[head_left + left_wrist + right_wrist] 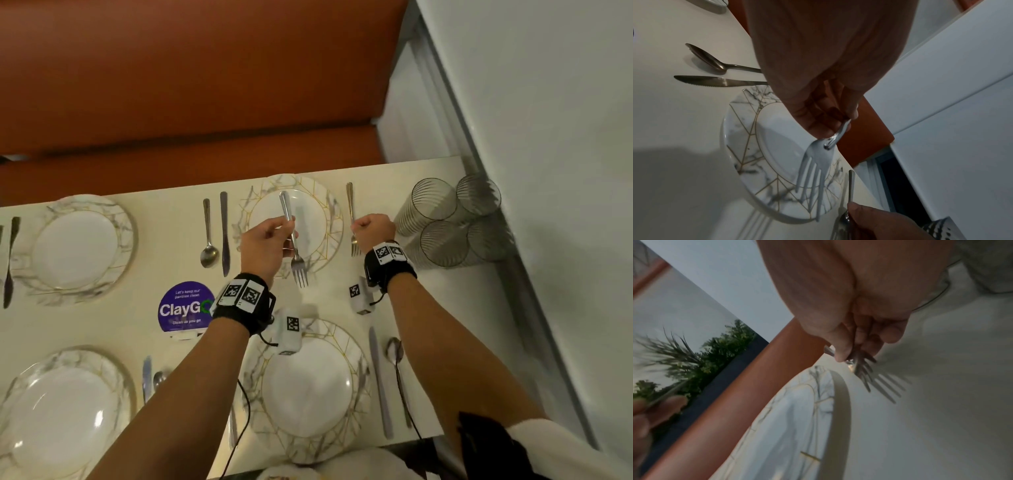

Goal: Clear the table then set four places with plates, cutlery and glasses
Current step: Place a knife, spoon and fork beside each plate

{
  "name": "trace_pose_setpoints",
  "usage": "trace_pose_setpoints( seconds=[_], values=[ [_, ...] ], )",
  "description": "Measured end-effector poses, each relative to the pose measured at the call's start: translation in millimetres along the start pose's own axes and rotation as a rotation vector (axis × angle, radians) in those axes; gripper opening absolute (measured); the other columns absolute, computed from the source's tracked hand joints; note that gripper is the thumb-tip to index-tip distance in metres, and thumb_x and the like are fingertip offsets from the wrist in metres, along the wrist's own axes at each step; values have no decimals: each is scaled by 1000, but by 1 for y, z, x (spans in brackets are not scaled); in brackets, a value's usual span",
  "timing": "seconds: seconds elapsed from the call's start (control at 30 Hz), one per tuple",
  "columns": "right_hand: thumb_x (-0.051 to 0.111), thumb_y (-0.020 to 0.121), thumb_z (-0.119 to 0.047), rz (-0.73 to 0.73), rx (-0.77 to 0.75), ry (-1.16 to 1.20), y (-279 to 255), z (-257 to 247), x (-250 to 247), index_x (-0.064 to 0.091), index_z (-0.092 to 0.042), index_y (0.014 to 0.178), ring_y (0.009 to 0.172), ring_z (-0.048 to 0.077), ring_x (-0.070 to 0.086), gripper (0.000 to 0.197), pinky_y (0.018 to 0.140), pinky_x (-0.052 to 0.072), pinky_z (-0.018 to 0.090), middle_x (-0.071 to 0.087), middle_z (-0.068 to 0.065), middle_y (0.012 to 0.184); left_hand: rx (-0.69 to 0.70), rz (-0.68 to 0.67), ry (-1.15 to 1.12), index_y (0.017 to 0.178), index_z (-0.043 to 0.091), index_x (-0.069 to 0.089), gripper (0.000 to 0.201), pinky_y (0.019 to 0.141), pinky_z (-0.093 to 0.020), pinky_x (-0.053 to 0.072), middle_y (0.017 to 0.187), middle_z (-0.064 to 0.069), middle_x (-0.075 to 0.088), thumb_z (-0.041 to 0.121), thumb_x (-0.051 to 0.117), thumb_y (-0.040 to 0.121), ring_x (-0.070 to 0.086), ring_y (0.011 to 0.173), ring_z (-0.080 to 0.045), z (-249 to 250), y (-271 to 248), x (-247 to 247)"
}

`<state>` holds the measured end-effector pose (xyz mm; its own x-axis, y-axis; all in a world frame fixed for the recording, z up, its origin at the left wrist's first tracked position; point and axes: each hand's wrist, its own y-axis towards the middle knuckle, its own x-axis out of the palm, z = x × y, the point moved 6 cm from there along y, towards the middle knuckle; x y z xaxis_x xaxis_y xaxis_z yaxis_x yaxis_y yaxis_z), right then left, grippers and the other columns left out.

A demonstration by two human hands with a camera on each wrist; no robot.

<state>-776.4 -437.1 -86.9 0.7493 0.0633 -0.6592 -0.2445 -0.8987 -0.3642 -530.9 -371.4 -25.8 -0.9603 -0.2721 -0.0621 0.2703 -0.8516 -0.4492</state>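
My left hand (pixel 272 238) grips a steel fork (pixel 298 265) by its handle, above the far right marbled plate (pixel 330 212), tines toward me. In the left wrist view this fork (pixel 816 165) hangs over the plate (pixel 744 146). My right hand (pixel 369 228) grips a second fork (pixel 349 202) just right of that plate. Its tines (pixel 863 371) sit at the table surface beside the plate's rim (pixel 840 395); I cannot tell whether they touch. A spoon (pixel 209 246) and a knife (pixel 224 233) lie left of this plate.
Several ribbed glasses (pixel 452 219) cluster at the far right corner against the wall (pixel 548 137). Three more marbled plates (pixel 308 387) (pixel 75 250) (pixel 65 411) have cutlery beside them. A purple sticker (pixel 185 308) marks the table's middle. An orange bench (pixel 205 85) runs behind.
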Motion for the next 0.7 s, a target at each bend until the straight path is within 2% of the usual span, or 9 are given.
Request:
trace_pose_setpoints(
  seconds=[0.07,0.2,0.33,0.47,0.7],
  values=[
    [65,90,-9,-15,20,-32,8,4,6,78,-5,89,76,16,66,14,57,42,9,76,6,88,-20,0,2,106,9,76,12,65,-28,61,89,-14,74,15,70,98,65,75,-23,-3,2,1],
    [69,89,-12,0,51,-27,18,9,12,76,-8,84,83,25,73,10,74,59,28,77,11,88,-36,7,13,102,13,76,8,62,-25,59,88,-14,73,14,69,99,64,74,-23,-5,6,1],
    [69,88,-13,5,78,-25,25,13,15,74,-8,80,77,28,74,11,73,64,41,76,12,82,-39,4,18,106,12,75,10,66,-27,62,88,-11,74,15,68,99,65,74,-20,-8,5,1],
    [70,89,-15,25,81,-37,28,13,14,75,-4,88,79,28,72,12,76,63,37,76,13,85,-36,13,18,108,10,76,13,65,-26,60,87,-9,74,16,69,99,66,74,-19,-12,4,0],
    [68,90,-16,7,79,-70,34,9,18,78,-6,84,75,27,73,14,74,63,36,76,11,80,-40,15,9,111,8,75,15,64,-23,59,90,-11,73,15,67,100,66,75,-19,-16,0,-1]
  ],
)
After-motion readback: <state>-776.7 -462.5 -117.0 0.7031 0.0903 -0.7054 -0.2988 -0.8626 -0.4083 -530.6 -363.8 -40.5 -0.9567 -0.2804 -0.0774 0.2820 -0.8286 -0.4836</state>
